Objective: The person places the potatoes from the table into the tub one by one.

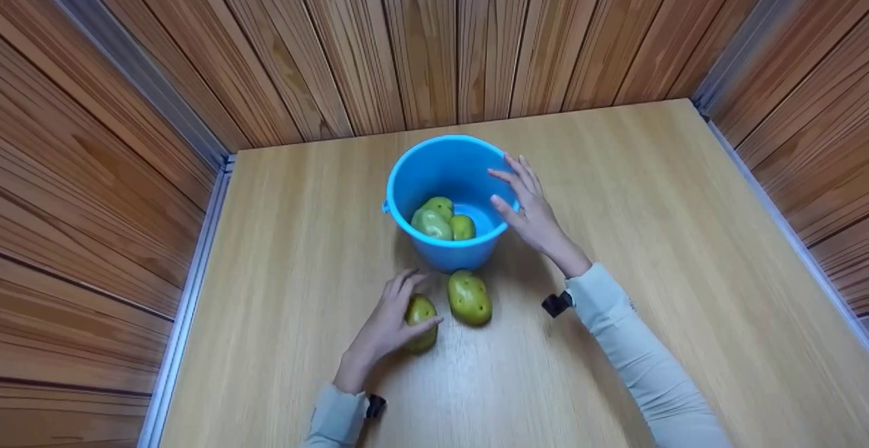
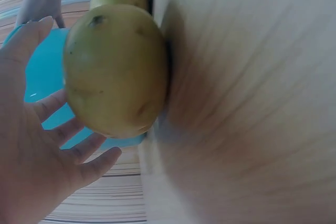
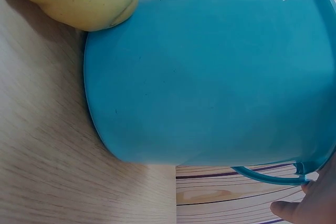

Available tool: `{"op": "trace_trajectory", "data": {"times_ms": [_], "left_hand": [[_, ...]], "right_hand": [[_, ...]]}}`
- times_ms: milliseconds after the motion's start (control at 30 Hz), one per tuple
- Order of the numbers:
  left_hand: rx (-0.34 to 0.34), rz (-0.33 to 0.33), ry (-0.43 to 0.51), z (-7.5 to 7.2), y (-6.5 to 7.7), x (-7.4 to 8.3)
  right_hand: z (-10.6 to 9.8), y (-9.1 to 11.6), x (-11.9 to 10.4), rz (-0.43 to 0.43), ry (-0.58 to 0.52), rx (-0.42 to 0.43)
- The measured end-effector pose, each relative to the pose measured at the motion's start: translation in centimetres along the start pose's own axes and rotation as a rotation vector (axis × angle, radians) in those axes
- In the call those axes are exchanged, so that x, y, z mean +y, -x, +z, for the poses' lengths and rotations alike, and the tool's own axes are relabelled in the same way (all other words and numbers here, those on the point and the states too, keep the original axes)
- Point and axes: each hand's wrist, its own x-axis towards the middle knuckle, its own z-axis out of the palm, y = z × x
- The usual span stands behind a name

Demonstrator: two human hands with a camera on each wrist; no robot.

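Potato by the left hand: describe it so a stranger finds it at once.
Start at the blue bucket on the wooden table. On its near side, the person's left hand partly hides one green potato. Unlike the second loose potato, closer to the bucket, it isn't fully visible from above.

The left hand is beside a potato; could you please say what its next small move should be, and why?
Perhaps close the left hand round the nearest potato: the hand is spread open beside it, not gripping, and the potato rests on the table.
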Motion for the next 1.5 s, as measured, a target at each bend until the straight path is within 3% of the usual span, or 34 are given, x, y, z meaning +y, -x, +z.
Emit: {"op": "trace_trajectory", "data": {"times_ms": [500, 933, 1500], "left_hand": [[-0.029, -0.022, -0.023, 1.3, 0.7, -0.2], [-0.076, -0.053, -0.059, 1.5, 1.2, -0.2], [-0.106, -0.030, -0.088, 1.5, 1.3, -0.2]], "right_hand": [[0.1, 0.0, 0.0, -0.003, -0.006, 0.003], [0.1, 0.0, 0.0, -0.001, -0.022, -0.005], [0.0, -0.1, 0.1, -0.032, -0.021, 0.010]]}}
